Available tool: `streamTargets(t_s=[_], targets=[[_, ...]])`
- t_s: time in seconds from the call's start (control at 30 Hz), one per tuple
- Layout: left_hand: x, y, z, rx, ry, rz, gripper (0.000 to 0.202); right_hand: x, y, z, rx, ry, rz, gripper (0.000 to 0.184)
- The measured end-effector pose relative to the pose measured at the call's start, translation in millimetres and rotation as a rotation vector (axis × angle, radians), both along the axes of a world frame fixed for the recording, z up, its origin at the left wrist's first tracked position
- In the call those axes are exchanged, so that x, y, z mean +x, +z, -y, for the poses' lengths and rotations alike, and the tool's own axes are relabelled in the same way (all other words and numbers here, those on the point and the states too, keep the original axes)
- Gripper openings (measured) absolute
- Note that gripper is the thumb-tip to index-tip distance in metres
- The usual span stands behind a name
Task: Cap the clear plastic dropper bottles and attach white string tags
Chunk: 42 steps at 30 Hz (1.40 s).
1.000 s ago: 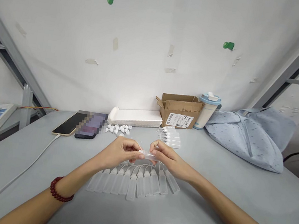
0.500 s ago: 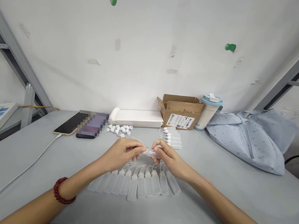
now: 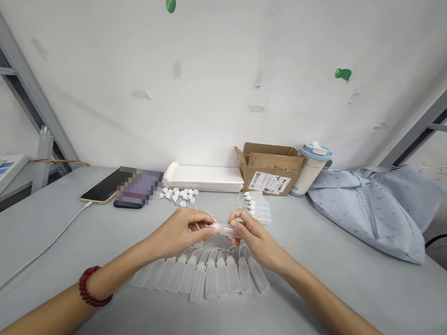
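Note:
A small translucent plastic bottle [image 3: 227, 230] lies level between my two hands, its white cap [image 3: 217, 226] pointing left. My right hand [image 3: 258, 241] grips the bottle's body between thumb and fingers. My left hand [image 3: 180, 233] has its thumb and fingers closed around the cap end; part of the cap is hidden by them. Just below both hands, several similar translucent bottles [image 3: 198, 284] lie fanned out in a row, with white cords at their necks. Beyond my left hand is a small heap of white caps [image 3: 178, 195]. More capped bottles [image 3: 259, 211] lie behind my right hand.
Along the wall stand a stack of white envelopes [image 3: 205, 177], a cardboard box [image 3: 271, 169] and a lidded cup [image 3: 308, 174]. A blue cloth bag [image 3: 368, 211] is at the right. Two phones [image 3: 103, 186] and a white cable [image 3: 38, 252] lie on the grey table [image 3: 267, 325] at left.
The left thumb and fingertips have shifted slightly at the cap, showing more of it. The right hand keeps its hold on the bottle. The whole view has moved a little.

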<state>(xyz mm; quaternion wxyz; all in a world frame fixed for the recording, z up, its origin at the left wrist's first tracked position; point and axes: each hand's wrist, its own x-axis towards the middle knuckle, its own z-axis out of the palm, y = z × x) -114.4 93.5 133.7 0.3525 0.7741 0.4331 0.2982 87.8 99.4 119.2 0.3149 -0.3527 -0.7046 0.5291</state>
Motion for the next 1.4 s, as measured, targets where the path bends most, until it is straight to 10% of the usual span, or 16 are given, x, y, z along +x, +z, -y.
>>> streamTargets(t_s=[0.2, 0.7, 1.4], targets=[[1.2, -5.7, -1.0, 0.147, 0.016, 0.006, 0.019, -0.8, -1.4, -1.5, -0.039, 0.006, -0.048, 0.029], [-0.7, -5.1, -3.1, -0.132, 0.007, 0.064, 0.039, -0.9, -4.2, -0.9, -0.066, 0.007, -0.077, 0.031], [2.7, 0.6, 1.7, -0.079, 0.019, 0.103, 0.021, -2.8, -6.5, -1.6, -0.003, -0.045, -0.018, 0.033]])
